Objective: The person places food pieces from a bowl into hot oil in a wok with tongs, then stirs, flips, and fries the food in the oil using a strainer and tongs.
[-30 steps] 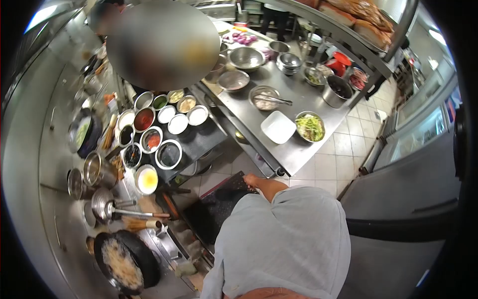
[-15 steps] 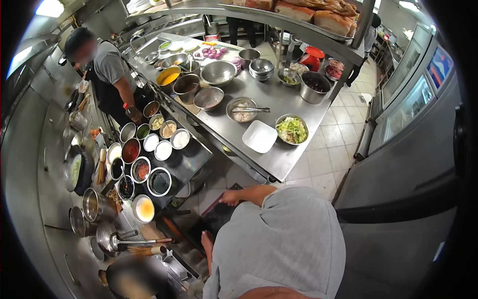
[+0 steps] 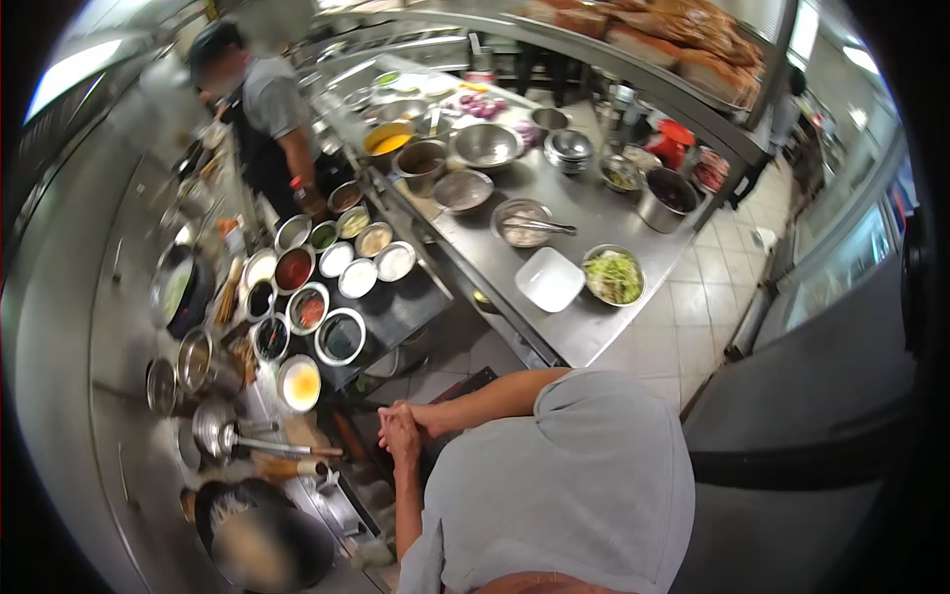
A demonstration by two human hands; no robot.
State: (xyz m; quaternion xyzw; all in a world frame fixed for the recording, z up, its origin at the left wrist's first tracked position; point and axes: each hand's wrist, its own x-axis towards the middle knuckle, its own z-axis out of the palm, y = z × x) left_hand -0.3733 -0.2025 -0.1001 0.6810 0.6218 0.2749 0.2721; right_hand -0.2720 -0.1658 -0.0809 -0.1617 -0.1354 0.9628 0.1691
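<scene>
The left hand (image 3: 400, 436) and right hand (image 3: 427, 420) touch; I cannot tell how tightly they curl. At nine o'clock from them, a scoop handle (image 3: 319, 451) sticks out, maybe for easy grabbing. The wok (image 3: 305, 525) sits at eight.

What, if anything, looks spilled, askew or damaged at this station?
Nothing plainly stands out. On the steel table, the white dish and bowl of greens sit upright, and a metal utensil rests in another bowl. The hands are together. The near wok is partly blurred, so its contents can't be judged.
</scene>
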